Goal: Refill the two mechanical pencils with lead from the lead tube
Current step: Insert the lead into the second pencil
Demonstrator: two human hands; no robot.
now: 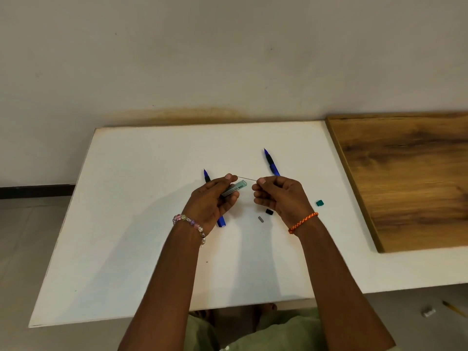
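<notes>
Two blue mechanical pencils lie on the white table point(141, 224), tips pointing away from me. The left pencil point(206, 174) runs under my left hand point(211, 202); its back end shows by the wrist. The right pencil point(271, 163) lies partly behind my right hand point(279, 197). My left hand holds the greenish clear lead tube point(236, 187), its open end pointing right. My right hand pinches a thin lead stick point(247, 179) that stretches across to my left thumb tip. On the table lie a small grey eraser piece point(261, 219), a black cap point(269, 212) and a teal tube cap point(320, 202).
A wooden board point(410, 178) lies on the table's right part. The wall stands just behind the table's far edge. On the floor at the lower right are a small pale object point(428, 312) and a yellow stick point(454, 309).
</notes>
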